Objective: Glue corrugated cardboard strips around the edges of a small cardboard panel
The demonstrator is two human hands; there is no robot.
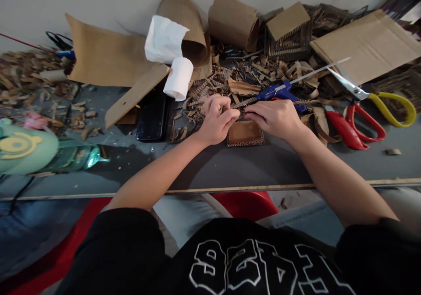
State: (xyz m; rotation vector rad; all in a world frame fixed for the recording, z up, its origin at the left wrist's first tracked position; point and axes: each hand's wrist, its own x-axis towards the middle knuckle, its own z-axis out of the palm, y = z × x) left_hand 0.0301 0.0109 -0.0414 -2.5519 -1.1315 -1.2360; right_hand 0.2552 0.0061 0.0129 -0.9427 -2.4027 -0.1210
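Your grey table [204,170] stretches across the scene, with a broad cardboard sheet [368,45] at the far right. On that side, the scissors [360,94] point toward the far left, and the blue glue gun [273,91] lies just beyond your right hand [275,117]. That hand arches, fingers and thumb drawn together; your left hand [219,119] is curled, thumb toward forefinger, its fingertips near the right hand's. I cannot tell whether either is grasping anything, as the fingers hide it. The small cardboard tray [245,133] sits on the table between your wrists, on the near side of your fingertips. Expect it to be very light, dry rather than slippery, fairly stiff along its corrugated walls yet easily crushed. Take hold of two opposite outer walls, low by the base, with a gentle pinch.
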